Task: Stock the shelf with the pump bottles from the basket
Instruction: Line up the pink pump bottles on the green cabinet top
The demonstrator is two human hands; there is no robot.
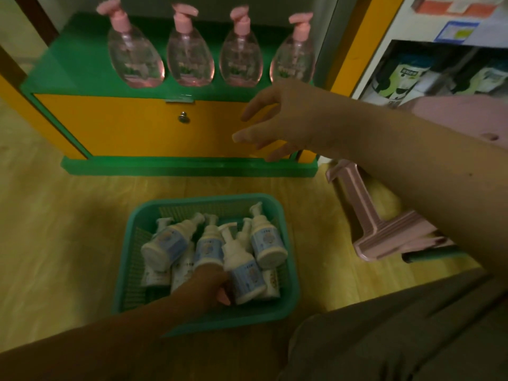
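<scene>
A teal basket (291,273) on the floor holds several white pump bottles with blue labels, lying in a heap. My left hand (213,284) reaches into it and curls around one white pump bottle (243,273) near the front. My right hand (275,119) hovers open, fingers spread, in front of the yellow cabinet door, holding nothing. On the green shelf (68,64) above stand several clear pink pump bottles (189,56) in a row.
The cabinet has a yellow door with a metal knob (183,117) and a green base (189,166). A pink plastic stool (384,215) stands at the right. Boxes fill a white shelf unit (434,75) at far right. My knee is at lower right.
</scene>
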